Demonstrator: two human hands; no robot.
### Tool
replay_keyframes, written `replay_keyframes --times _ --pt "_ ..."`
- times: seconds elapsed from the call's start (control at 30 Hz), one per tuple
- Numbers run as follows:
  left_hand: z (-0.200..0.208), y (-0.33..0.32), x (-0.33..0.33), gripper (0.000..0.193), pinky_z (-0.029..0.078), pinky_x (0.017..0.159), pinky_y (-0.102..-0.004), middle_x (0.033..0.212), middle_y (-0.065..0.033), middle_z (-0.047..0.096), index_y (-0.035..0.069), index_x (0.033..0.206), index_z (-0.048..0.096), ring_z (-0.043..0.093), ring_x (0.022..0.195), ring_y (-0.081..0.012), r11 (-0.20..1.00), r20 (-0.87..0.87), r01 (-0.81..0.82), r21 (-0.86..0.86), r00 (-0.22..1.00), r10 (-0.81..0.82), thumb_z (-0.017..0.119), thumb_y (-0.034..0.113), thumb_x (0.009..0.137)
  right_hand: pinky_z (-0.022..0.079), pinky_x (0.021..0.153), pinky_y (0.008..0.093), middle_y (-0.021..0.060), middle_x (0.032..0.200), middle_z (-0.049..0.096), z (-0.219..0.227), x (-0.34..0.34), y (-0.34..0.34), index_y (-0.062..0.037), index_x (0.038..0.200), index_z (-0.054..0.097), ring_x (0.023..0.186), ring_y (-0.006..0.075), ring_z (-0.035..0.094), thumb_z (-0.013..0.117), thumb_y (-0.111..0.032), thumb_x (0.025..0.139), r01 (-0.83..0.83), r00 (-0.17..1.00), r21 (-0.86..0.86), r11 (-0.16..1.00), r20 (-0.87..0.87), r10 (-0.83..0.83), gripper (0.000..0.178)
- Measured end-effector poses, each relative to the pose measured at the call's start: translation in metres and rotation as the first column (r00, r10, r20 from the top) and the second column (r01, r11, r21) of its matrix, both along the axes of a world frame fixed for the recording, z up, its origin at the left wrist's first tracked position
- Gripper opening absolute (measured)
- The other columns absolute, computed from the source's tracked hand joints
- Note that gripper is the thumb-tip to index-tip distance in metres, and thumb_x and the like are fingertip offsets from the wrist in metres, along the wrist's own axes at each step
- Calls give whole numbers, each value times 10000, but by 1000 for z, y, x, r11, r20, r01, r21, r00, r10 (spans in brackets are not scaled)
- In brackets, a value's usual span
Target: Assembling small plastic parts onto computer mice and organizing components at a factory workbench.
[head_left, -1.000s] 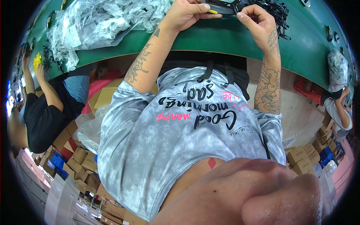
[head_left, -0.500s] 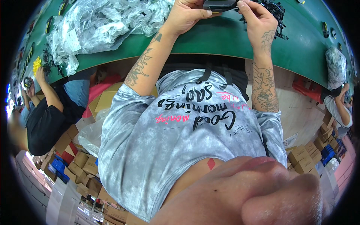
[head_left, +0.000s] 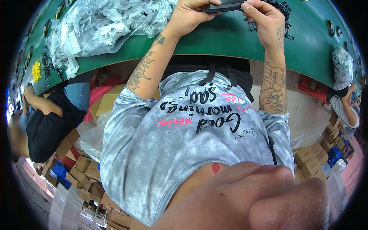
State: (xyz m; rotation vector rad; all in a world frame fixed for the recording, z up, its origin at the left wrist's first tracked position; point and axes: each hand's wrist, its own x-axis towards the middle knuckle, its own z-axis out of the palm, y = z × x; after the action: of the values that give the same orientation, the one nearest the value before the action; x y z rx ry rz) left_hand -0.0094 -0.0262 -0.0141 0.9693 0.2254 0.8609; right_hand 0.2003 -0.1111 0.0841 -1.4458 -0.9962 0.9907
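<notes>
Left hand [head_left: 187,18] grips the black part [head_left: 227,7], now rolled edge-on, so I can't tell what the right hand [head_left: 267,23] pinches alongside.

The curved part [head_left: 225,7] being held is showing black, and the tangle of small pieces [head_left: 283,17] near it is showing black too. The table [head_left: 214,42] is displaying an even, deep green. The crumpled plastic bags [head_left: 111,27] are gleaming clear to silvery white, while a cluster of small bits [head_left: 36,70] is standing out in bright yellow. The shirt [head_left: 145,161] is carrying a mottled pattern of pale grey and white, with lettering [head_left: 218,119] running across it in black and pink. Dark line tattoos [head_left: 140,74] are patterning both forearms [head_left: 274,86]. A co-worker's top [head_left: 44,138] is showing black. Cardboard boxes [head_left: 310,165] are showing brown.
</notes>
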Motion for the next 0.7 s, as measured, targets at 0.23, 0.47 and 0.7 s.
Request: replay_keyframes --times 0.23,0.47,0.7 --pt "-2 0 -5 475 508 993 -327 1203 -103 715 -13 1218 695 675 1116 -192 996 -52 57 -64 997 -60 606 -223 802 415 536 194 7 745 675 -5 6 0 8 923 733 597 46 545 761 -104 924 -41 999 26 999 6 41 115" --pt "-1 0 0 460 527 985 -327 1202 -105 721 -8 1256 685 692 1100 -201 994 -18 36 -103 999 -38 648 -188 835 428 552 191 22 758 689 0 1 4 4 922 728 610 56 567 755 -97 924 -8 1000 2 1000 -6 8 105" --pt "-4 -2 0 424 452 1092 -381 1200 -133 719 -1 1192 730 621 1242 -228 996 43 -65 61 997 62 705 -183 809 476 574 218 32 816 694 -21 -10 10 -49 966 680 652 113 629 679 -94 960 51 882 -9 999 -469 -49 45"
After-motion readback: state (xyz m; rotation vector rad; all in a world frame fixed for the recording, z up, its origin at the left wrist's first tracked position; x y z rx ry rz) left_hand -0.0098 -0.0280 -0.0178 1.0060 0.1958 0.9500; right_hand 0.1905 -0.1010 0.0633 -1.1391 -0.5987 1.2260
